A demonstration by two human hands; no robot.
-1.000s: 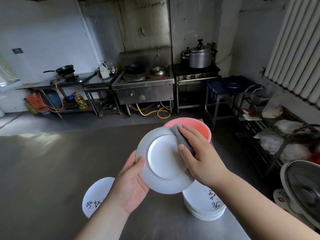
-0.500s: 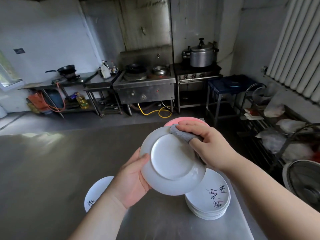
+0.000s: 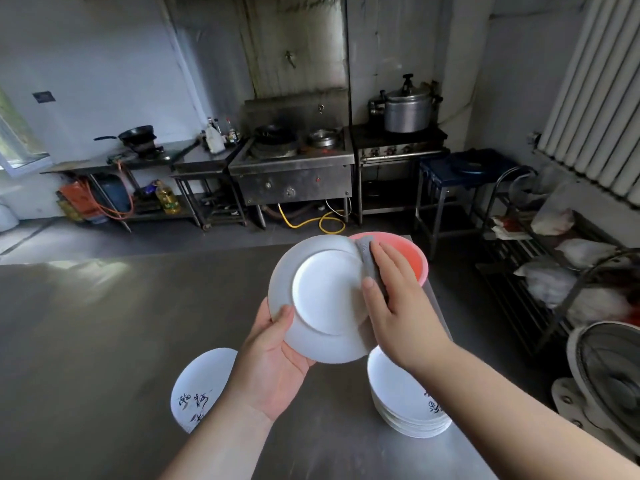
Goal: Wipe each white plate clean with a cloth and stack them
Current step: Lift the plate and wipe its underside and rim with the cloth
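Observation:
My left hand (image 3: 273, 362) grips the lower left rim of a white plate (image 3: 322, 296), held tilted above the steel table with its underside toward me. My right hand (image 3: 398, 306) holds a grey cloth (image 3: 369, 261) against the plate's right rim, thumb on the underside. A stack of several white plates (image 3: 405, 407) with dark lettering sits on the table under my right forearm. A single white plate (image 3: 201, 386) with lettering lies on the table to the left, partly hidden by my left arm.
A pink basin (image 3: 412, 254) stands on the steel table (image 3: 104, 323) just behind the held plate. The table's right edge runs close to the plate stack. A wire rack (image 3: 554, 271) and a fan (image 3: 609, 379) stand on the right. Stoves line the far wall.
The cloth hand slid from the plate's top edge down along its right rim. The plate turned slightly in my left hand. The view shifted a little.

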